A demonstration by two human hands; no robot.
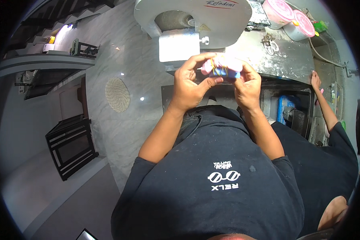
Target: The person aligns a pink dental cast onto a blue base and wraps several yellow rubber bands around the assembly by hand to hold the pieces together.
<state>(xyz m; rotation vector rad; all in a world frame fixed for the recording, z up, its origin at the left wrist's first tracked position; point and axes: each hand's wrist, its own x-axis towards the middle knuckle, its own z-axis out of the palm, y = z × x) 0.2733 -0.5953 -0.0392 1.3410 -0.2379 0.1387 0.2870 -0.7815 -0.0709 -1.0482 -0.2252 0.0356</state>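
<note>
Between both hands I hold up a small pink and blue dental cast (225,73) with yellow rubber bands wrapped around it. My left hand (186,89) grips its left end, thumb at the lower edge and fingers curled over the top. My right hand (249,89) closes on the right end in a similar way. Bright light washes out part of the cast's upper side, so its finer shape is hard to make out. Just beyond my hands stands a pale grey machine (224,24) with a whitish flat platform (178,46) and a knob on its side.
A powder-dusted counter (284,60) runs to the right, carrying wire-like metal pieces (270,45) and pink-lidded buckets (279,14). Below it a blue container (285,108) sits in an open compartment. Close on my right, another person (320,168) reaches a hand to the counter's end.
</note>
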